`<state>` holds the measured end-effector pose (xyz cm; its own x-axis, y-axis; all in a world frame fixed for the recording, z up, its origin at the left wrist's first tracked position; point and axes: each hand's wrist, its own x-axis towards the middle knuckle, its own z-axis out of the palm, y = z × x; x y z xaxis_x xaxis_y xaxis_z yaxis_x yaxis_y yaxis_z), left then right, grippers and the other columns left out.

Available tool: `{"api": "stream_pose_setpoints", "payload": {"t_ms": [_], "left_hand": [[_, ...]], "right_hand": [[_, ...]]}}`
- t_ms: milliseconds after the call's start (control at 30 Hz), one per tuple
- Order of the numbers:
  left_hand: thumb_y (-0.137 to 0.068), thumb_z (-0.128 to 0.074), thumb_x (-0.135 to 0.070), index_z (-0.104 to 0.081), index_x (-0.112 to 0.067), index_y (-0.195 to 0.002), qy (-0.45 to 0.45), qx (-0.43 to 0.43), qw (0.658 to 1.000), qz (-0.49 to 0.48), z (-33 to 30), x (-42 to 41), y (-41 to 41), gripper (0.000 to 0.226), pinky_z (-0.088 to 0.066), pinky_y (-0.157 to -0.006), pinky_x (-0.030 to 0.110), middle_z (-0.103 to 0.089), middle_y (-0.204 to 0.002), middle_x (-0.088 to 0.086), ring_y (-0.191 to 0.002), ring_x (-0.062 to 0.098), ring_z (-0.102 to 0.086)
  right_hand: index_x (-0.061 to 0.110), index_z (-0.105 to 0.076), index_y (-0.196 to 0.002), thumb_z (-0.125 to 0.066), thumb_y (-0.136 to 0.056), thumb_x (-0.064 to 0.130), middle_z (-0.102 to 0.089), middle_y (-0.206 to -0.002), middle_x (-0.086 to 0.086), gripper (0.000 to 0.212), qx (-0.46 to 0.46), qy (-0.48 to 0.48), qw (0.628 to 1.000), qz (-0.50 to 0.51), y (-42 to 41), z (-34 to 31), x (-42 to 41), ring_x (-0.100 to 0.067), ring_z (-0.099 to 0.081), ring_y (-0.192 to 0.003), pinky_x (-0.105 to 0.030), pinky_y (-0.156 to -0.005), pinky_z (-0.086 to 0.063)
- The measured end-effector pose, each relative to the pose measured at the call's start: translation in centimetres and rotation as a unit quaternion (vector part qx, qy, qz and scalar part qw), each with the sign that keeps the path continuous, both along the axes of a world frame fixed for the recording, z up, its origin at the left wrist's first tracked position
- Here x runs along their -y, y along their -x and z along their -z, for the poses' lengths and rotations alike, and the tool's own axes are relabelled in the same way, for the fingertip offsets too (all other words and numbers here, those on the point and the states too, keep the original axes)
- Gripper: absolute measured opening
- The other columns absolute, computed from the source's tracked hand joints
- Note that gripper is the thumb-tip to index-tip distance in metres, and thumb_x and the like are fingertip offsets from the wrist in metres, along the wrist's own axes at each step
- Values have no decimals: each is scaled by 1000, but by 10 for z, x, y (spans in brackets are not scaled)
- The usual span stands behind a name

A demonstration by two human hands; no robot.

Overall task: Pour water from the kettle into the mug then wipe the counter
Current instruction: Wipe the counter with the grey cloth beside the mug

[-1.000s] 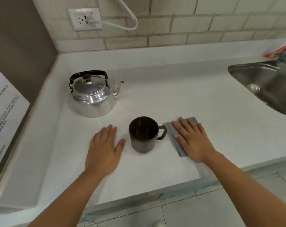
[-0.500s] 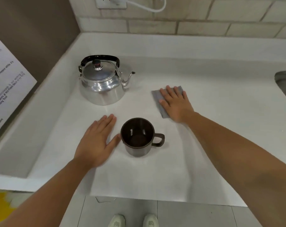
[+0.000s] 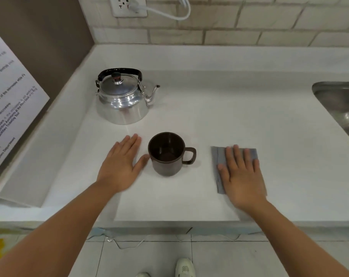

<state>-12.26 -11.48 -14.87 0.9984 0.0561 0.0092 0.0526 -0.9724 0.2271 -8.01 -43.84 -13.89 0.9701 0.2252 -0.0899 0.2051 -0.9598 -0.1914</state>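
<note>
A shiny metal kettle (image 3: 121, 100) with a black handle stands at the back left of the white counter (image 3: 229, 116), spout pointing right. A dark brown mug (image 3: 166, 156) sits upright in front of it, handle to the right. My left hand (image 3: 121, 162) lies flat on the counter just left of the mug, thumb touching its side. My right hand (image 3: 241, 176) presses flat on a folded grey cloth (image 3: 219, 156) to the right of the mug, covering most of it.
A steel sink (image 3: 341, 108) is sunk into the counter at the right edge. A wall socket (image 3: 127, 6) with a white cable is on the tiled back wall. A printed paper sign (image 3: 7, 108) hangs on the left wall. The counter's front edge is near my arms.
My right hand slid the cloth from behind the mug, near the kettle's spout, back toward me and to the right. The left hand, mug and kettle stayed put.
</note>
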Motion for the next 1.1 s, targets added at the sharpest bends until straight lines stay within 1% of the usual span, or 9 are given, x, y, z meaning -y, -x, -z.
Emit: {"api": "stream_pose_setpoints", "payload": {"t_ms": [200, 300, 433, 567, 733, 867, 967, 1033, 1100], "left_hand": [[-95, -17, -60, -7, -19, -153, 13, -35, 999, 37, -12, -12, 16, 71, 4, -117, 30, -1, -161, -3, -146, 12, 3], [-94, -16, -61, -4, -21, -153, 1, -49, 998, 44, -13, -35, 42, 72, 6, -116, 29, 2, -161, -4, -146, 11, 4], [-97, -12, -55, 0, -20, -152, -15, -73, 997, 23, -11, -68, 73, 66, 7, -116, 33, 5, -161, -5, -146, 12, 8], [-101, -12, -45, -9, -19, -152, 58, -69, 996, -14, -14, -89, 93, 57, 5, -116, 32, -5, -161, -5, -146, 11, 2], [-103, -19, -37, -20, -14, -150, 120, -5, 993, -22, -20, -93, 101, 53, -1, -116, 31, -18, -159, 1, -146, 13, -7], [-104, -25, -28, -23, -12, -149, 166, 62, 984, 16, -26, -82, 94, 48, -3, -118, 30, -22, -158, 4, -145, 12, -9], [-104, -28, -27, -23, -12, -149, 192, 91, 976, 44, -27, -67, 80, 47, -3, -116, 26, -20, -158, 4, -142, 7, -9], [-104, -27, -31, -18, -11, -150, 200, 62, 977, 40, -25, -53, 64, 51, -5, -117, 28, -14, -160, 5, -145, 12, -7], [-104, -23, -38, -7, -8, -151, 158, -6, 987, -3, -19, -39, 44, 59, -2, -118, 35, -5, -161, 8, -147, 19, -1]], "right_hand": [[24, 22, -147, -4, -97, 50, 23, -159, 1, 62, -17, 4, 999, -36, 91, 0, -51, -18, 29, -141, -37, -115, 19], [27, 23, -146, 1, -95, 52, 25, -157, 3, 62, -10, -6, 998, -59, 120, 2, -84, -19, 30, -141, -35, -111, 25], [28, 15, -149, 1, -94, 53, 17, -159, 5, 62, 2, -48, 985, -166, 156, 7, -147, -20, 25, -144, -36, -113, 24], [21, 3, -152, -8, -98, 45, 8, -162, -1, 60, -2, -54, 975, -214, 132, 10, -227, -23, 16, -147, -38, -115, 19], [18, 9, -152, -14, -101, 41, 14, -162, -4, 61, -53, -31, 987, -149, 55, -2, -284, -26, 17, -147, -40, -114, 16], [12, 6, -152, -19, -103, 38, 10, -162, -8, 61, -54, -98, 981, -158, 45, -13, -278, -25, 15, -147, -37, -118, 12], [16, -4, -153, -23, -103, 40, 2, -162, -1, 59, -27, -174, 966, -189, 78, -12, -241, -16, 11, -147, -31, -118, 8], [20, -8, -153, -22, -102, 43, 0, -160, 7, 58, -1, -172, 968, -183, 102, -9, -205, -10, 9, -147, -30, -118, 6], [23, -10, -153, -21, -101, 44, 0, -157, 12, 57, 11, -141, 978, -153, 118, -7, -168, -5, 10, -145, -26, -117, 8]]}}
